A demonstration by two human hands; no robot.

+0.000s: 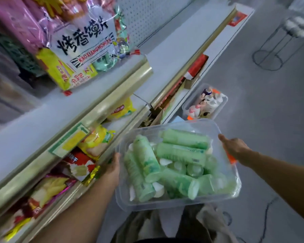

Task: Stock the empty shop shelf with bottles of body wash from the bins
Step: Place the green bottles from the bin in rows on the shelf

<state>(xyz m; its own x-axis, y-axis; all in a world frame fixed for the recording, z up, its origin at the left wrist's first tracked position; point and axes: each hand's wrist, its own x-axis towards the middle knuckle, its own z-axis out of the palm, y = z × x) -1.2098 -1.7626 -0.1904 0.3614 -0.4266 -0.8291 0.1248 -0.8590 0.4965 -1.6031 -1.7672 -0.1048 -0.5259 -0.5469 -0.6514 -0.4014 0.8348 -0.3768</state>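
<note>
With your left hand and right hand each grasping a side of the clear bin held near the shelves, tilting risks spilling its loose green body wash bottles.

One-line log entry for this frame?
both hands carry clear bin | left hand, right hand on ends | green body wash bottles inside | second bin on floor

Shop: snack-stocked shelves
</note>
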